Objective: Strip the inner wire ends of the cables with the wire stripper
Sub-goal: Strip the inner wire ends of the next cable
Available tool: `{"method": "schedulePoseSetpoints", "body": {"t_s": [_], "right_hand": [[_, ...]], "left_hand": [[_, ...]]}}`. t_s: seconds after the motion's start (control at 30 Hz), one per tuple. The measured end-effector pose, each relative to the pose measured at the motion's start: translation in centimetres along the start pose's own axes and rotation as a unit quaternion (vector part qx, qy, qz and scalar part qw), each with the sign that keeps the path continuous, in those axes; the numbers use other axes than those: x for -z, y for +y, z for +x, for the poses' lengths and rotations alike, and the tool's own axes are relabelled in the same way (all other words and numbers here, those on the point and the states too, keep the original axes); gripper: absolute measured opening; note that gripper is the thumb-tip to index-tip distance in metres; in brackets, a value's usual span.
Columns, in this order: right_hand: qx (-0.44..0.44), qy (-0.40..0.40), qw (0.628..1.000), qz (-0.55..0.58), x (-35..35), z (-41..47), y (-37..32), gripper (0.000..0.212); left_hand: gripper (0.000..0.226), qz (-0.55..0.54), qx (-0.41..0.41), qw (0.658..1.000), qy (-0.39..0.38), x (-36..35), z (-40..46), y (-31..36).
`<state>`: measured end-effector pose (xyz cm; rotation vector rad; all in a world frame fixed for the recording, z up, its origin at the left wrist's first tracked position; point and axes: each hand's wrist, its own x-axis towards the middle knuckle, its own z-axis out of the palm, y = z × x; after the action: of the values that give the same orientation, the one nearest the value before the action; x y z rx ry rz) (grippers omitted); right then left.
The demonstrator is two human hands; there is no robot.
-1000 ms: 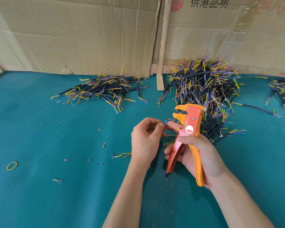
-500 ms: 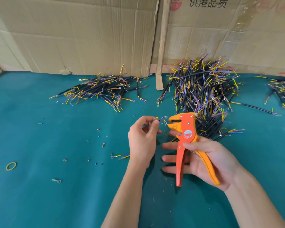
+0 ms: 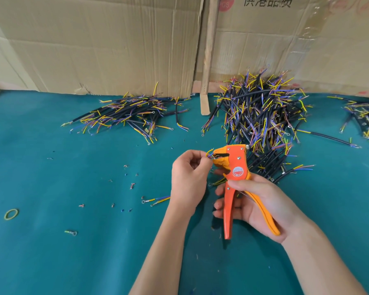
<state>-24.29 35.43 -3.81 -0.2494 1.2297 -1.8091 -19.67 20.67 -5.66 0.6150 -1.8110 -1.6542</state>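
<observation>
Gripping the wire stripper (image 3: 235, 167), right hand (image 3: 262, 206); left hand (image 3: 190, 177) pinches wire ends (image 3: 209, 153).

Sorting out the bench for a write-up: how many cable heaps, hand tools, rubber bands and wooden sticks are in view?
Cable heaps: 3 (left heap, middle heap, right heap, cut by the frame edge)
Wire stripper: 1
Yellow-green rubber band: 1
Wooden stick: 1
Total: 6

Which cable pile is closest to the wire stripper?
The big middle pile, right of the wooden stick; its nearest cables lie just behind the wire stripper.
</observation>
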Motion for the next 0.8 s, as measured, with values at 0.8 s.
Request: {"method": "schedulePoseSetpoints", "body": {"t_s": [0.8], "right_hand": [[-0.001,-0.024,0.998,-0.052,0.9,-0.7,-0.5,0.047]], "left_hand": [[0.017,-0.014,0.032,0.996,-0.084,1.2,0.3,-0.8]]}}
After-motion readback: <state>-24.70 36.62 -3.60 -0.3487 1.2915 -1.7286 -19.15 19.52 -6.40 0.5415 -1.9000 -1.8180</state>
